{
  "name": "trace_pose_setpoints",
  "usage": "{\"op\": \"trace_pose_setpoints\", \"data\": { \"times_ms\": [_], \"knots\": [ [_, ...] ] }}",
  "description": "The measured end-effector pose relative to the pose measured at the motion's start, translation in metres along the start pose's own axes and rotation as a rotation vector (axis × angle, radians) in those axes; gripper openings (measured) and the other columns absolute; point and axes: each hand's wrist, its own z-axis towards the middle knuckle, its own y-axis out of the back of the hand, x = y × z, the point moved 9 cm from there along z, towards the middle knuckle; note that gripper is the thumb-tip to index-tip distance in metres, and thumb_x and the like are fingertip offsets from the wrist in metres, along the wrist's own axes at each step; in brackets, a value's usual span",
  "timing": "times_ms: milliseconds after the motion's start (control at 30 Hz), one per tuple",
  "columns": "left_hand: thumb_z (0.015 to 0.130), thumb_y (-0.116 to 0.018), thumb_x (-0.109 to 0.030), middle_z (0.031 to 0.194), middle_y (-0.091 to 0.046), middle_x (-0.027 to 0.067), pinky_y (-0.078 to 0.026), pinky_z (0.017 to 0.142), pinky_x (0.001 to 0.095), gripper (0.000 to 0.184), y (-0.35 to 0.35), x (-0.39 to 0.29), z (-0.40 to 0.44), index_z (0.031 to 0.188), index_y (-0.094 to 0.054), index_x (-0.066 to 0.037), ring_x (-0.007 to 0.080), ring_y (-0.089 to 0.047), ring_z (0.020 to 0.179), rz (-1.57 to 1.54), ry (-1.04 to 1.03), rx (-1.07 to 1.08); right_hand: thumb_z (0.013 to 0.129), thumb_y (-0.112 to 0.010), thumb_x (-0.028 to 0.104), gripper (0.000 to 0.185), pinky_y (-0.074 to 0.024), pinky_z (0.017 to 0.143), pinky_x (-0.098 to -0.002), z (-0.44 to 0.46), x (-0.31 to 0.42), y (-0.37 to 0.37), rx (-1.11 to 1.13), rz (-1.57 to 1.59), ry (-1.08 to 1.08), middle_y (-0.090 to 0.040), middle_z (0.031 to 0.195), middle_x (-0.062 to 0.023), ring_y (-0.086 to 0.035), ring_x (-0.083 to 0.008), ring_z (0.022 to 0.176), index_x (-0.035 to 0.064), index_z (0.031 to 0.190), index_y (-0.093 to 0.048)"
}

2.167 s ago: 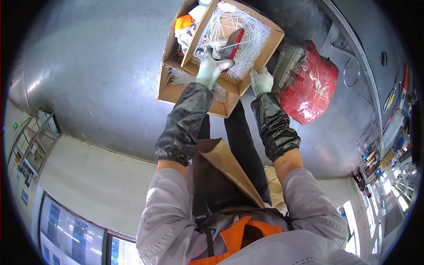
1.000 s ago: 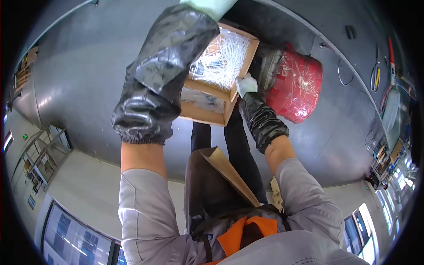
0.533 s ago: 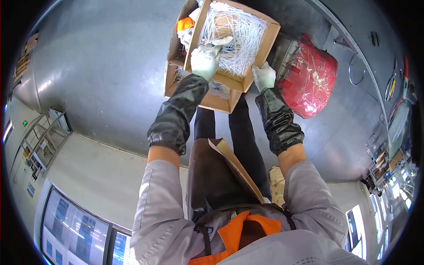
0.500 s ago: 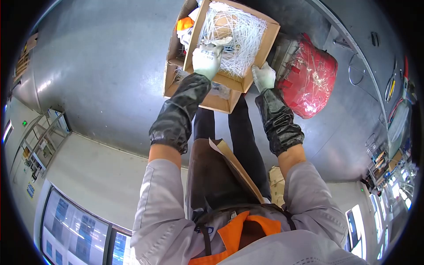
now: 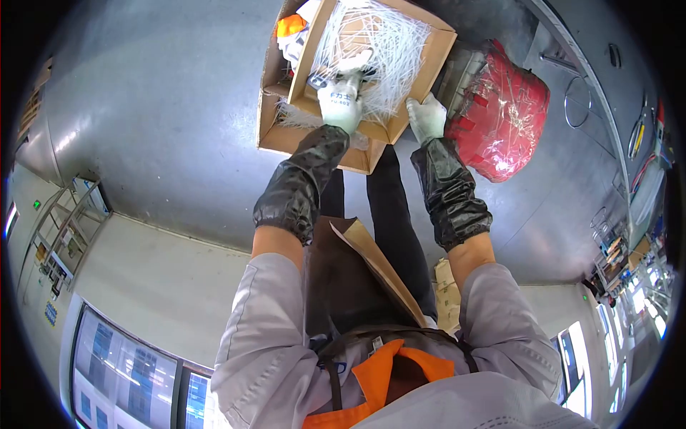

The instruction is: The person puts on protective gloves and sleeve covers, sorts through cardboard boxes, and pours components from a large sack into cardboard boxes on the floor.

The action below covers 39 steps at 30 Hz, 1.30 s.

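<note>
A: What is the left hand (image 5: 341, 104) doing at upper centre?

B: It reaches, back of the glove uppermost, over the near side of the upper carton (image 5: 436, 51); its fingertips are hidden, so I cannot tell how far open it is or whether it holds anything; a pale piece (image 5: 355, 62) shows just beyond it

A: And the right hand (image 5: 427, 118)?

B: Right of centre in the upper frame, at the carton's lower right corner; the thumb lies by the edge and the fingers are loosely curled; whether it grips the cardboard I cannot tell

A: What do the containers hold?

B: The upper carton, at top centre, has a bed of white paper strips (image 5: 400, 68); it overlaps the lower carton (image 5: 275, 138), which shows to its left and below; in that one an orange item (image 5: 291, 26) lies at upper left, with more pale strips nearer the bottom; a red wrapped bundle (image 5: 504, 118) sits to the right, near the right hand
</note>
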Motion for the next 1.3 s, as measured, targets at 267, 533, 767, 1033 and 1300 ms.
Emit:
{"op": "trace_pose_setpoints", "data": {
  "times_ms": [267,533,767,1033,1300],
  "knots": [
    [0.081,-0.065,-0.023,0.106,-0.067,0.0115,-0.044,0.088,0.0424,0.035,0.011,-0.011,-0.027,0.114,-0.065,-0.012,0.0313,-0.059,0.1,-0.268,-0.035,0.026,0.079,-0.061,0.027,0.033,-0.0514,0.083,-0.0429,0.002,-0.001,-0.001,0.003,0.032,0.027,-0.07,0.093,-0.0198,-0.067,-0.0366,0.092,0.0034,0.102,-0.066],
    [0.082,-0.061,-0.017,0.11,-0.064,0.0076,-0.049,0.081,0.0419,0.05,0.028,0.039,-0.002,0.131,-0.054,-0.013,0.0279,-0.06,0.1,0.283,0.079,-0.203,0.08,-0.062,0.027,0.032,-0.0516,0.083,-0.0424,-0.003,-0.002,0.001,0.02,0.133,0.005,-0.07,0.093,-0.0197,-0.067,-0.0353,0.092,0.003,0.101,-0.067],
    [0.084,-0.058,-0.016,0.111,-0.061,0.0104,-0.048,0.08,0.0415,0.062,-0.004,0.046,0.017,0.143,-0.039,-0.013,0.0273,-0.06,0.1,0.466,0.008,0.13,0.082,-0.064,0.019,0.03,-0.0515,0.08,-0.0326,0.001,-0.004,-0.007,0.05,0.078,0.016,-0.072,0.095,-0.0141,-0.069,-0.022,0.088,0.0001,0.105,-0.067],
    [0.078,-0.069,-0.019,0.109,-0.061,0.017,-0.049,0.082,0.0416,0.073,0.016,0.044,-0.007,0.144,-0.038,-0.009,0.0292,-0.061,0.1,0.071,0.001,0.124,0.08,-0.062,0.026,0.034,-0.0519,0.08,-0.0348,0.008,0.0,-0.004,0.089,-0.089,-0.008,-0.071,0.092,-0.0169,-0.069,-0.0271,0.088,0.0009,0.103,-0.068],
    [0.075,-0.066,-0.003,0.117,-0.06,0.0149,-0.05,0.088,0.0344,0.077,0.054,0.06,-0.025,0.145,-0.036,-0.005,0.0208,-0.062,0.097,-0.672,0.135,-0.104,0.078,-0.062,0.03,0.038,-0.0522,0.08,-0.0374,0.021,-0.022,-0.011,0.092,-0.155,0.002,-0.071,0.092,-0.0179,-0.069,-0.0312,0.088,0.0023,0.102,-0.069]
  ]
}}
